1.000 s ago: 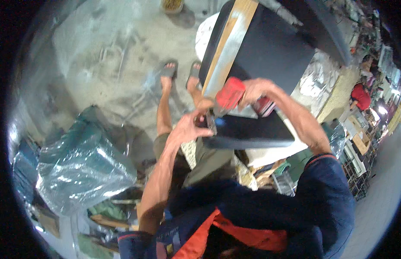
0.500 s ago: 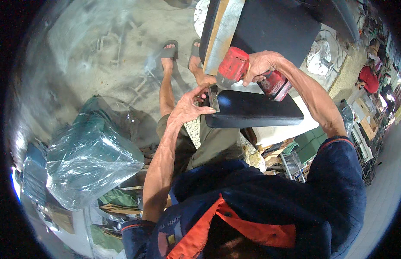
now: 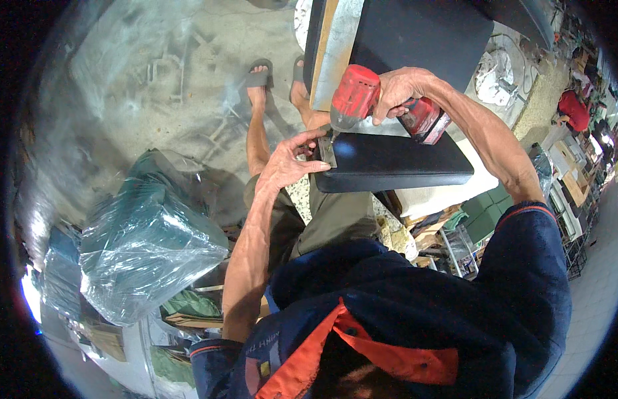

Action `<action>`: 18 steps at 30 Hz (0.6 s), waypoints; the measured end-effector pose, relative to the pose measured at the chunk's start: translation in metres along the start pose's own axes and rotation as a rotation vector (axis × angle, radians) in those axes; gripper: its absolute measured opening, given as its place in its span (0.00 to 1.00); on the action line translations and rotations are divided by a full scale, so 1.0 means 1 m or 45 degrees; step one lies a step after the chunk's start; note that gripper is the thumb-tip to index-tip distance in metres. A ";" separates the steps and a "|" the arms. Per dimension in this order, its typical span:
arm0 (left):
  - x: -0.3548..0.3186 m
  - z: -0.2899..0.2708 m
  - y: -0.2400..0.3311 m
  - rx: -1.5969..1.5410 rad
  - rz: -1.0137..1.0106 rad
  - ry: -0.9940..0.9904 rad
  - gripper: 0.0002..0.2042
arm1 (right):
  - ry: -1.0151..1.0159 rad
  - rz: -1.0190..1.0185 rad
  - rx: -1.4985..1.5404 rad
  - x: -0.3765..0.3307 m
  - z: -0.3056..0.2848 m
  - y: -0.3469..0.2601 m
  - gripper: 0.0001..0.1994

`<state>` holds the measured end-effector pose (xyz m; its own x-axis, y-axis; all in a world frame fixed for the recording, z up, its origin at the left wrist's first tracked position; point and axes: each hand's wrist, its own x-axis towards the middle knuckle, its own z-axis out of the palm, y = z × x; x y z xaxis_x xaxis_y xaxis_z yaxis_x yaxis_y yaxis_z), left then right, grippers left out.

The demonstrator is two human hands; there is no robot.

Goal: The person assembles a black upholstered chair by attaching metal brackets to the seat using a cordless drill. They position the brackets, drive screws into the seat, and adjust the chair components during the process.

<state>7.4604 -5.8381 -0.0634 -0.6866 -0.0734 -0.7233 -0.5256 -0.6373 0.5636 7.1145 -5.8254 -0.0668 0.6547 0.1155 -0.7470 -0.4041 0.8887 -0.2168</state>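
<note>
My right hand (image 3: 400,93) is wrapped around the grip of a red cordless drill (image 3: 357,92). Its nose points down over the near-left end of a black padded panel (image 3: 402,158), and its light makes a bluish spot on the cover. A flat metal bracket (image 3: 329,154) lies across that left end. My left hand (image 3: 287,163) pinches the bracket against the panel, thumb on the near side and fingers on the far side. The drill's tip is right by the bracket; whether it touches a screw is too small to tell.
A large black padded piece with a wood-and-metal edge (image 3: 332,56) stands just beyond the drill. Plastic-wrapped green goods (image 3: 152,239) sit at the left. A person in red (image 3: 573,111) is far off at the right, among stacked items.
The drill has shifted slightly left, bringing its tip over the bracket. My left hand keeps its pinch on the bracket, and the panel has barely moved.
</note>
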 end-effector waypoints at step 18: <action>0.003 -0.001 0.007 -0.068 -0.158 -0.046 0.36 | 0.181 0.209 -0.146 -0.014 0.014 -0.025 0.11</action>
<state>7.4558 -5.8435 -0.0622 -0.6361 0.0354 -0.7708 -0.5808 -0.6797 0.4481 7.1239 -5.8426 -0.0422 0.4811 0.1838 -0.8572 -0.5729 0.8061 -0.1487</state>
